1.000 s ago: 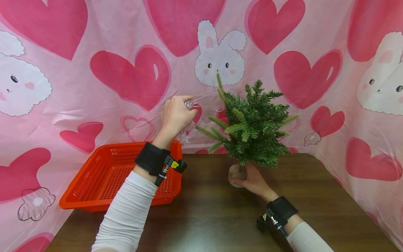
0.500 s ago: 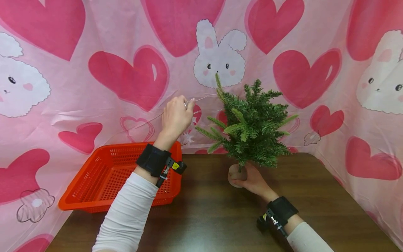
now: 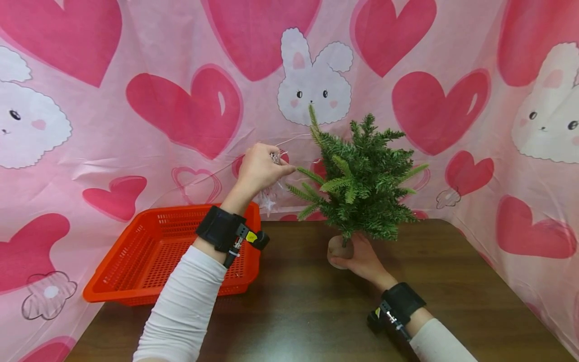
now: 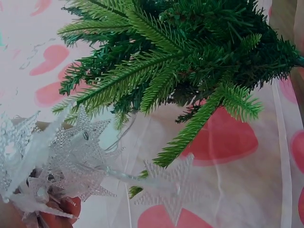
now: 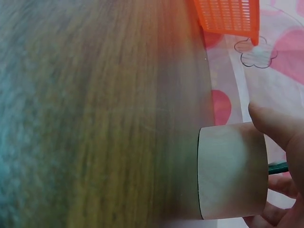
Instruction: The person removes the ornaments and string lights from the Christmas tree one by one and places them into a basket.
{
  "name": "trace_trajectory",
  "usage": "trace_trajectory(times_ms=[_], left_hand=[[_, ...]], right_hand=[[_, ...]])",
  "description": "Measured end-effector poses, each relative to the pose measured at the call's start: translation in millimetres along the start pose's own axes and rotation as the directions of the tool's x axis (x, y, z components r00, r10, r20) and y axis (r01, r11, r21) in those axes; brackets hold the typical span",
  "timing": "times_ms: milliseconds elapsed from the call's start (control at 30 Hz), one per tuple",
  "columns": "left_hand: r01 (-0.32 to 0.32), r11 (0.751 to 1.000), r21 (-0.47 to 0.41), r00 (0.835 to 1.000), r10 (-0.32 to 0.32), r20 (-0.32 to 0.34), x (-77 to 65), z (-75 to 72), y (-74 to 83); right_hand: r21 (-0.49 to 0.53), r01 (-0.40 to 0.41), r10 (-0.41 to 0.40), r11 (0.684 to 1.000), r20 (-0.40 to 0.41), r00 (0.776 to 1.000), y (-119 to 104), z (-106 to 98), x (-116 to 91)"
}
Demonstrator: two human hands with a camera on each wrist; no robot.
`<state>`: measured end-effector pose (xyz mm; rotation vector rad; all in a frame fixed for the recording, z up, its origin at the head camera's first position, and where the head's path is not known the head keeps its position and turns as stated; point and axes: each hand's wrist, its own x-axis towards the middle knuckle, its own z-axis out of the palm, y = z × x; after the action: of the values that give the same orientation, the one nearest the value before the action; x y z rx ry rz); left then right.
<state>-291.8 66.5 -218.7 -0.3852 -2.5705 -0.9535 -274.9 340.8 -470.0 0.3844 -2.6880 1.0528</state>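
Note:
A small artificial Christmas tree [image 3: 368, 181] with green branches stands on the table, its trunk set in a round pale base [image 5: 232, 173]. My right hand [image 3: 366, 259] grips that base, thumb at its near side and fingers behind. To the left of the branches, raised above the table, my left hand [image 3: 262, 168] holds a bunched string of clear star lights [image 4: 83, 152]. One star [image 4: 171, 187] hangs loose beside a light green branch tip in the left wrist view. A thin wire [image 3: 294, 138] runs from the bunch to the tree's upper left branch.
An orange-red plastic basket [image 3: 108, 286] sits on the left of the brown wooden table [image 3: 298, 311], under my left forearm. A pink cloth [image 3: 262, 110] with hearts and rabbits hangs behind the table and along its sides.
My left hand has turned and moved slightly right and down, closer to the branches, and the stars now hang below it. The right hand stays on the base.

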Motion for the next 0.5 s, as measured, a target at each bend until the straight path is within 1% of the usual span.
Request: trace_trajectory(times_ms=[67,167,267,333,400,433,500], left_hand=[[-0.001,1.0,-0.007,1.0,0.001,-0.003,0.1,0.3,0.2],[0.016,1.0,-0.012,1.0,-0.016,-0.009,0.1,0.4,0.7],[0.068,0.998,0.019,0.998,-0.067,-0.017,0.3,0.0,1.1],[0.099,0.994,0.051,0.995,-0.098,-0.025,0.4,-0.3,1.1],[0.117,0.99,0.078,0.993,-0.115,-0.034,0.6,-0.5,0.8],[0.116,0.99,0.078,0.993,-0.114,-0.034,0.5,-0.5,0.6],[0.101,0.993,0.064,0.995,-0.101,-0.015,0.4,-0.4,0.2]], right_hand=[[-0.029,-0.012,0.011,1.0,-0.007,1.0,-0.1,-0.3,0.7],[-0.048,-0.034,0.034,0.998,-0.004,0.999,-0.2,-1.7,1.5],[-0.057,-0.052,0.053,0.997,0.01,0.999,0.1,-3.9,2.0],[-0.037,-0.034,0.034,0.999,0.018,0.999,0.2,-5.6,2.5],[-0.033,-0.006,0.007,0.999,0.026,1.0,1.3,-7.5,2.4],[-0.021,0.008,-0.007,1.0,0.032,0.999,1.8,-8.7,2.1],[-0.002,0.016,-0.016,1.0,0.055,0.998,2.9,-12.0,0.9]])
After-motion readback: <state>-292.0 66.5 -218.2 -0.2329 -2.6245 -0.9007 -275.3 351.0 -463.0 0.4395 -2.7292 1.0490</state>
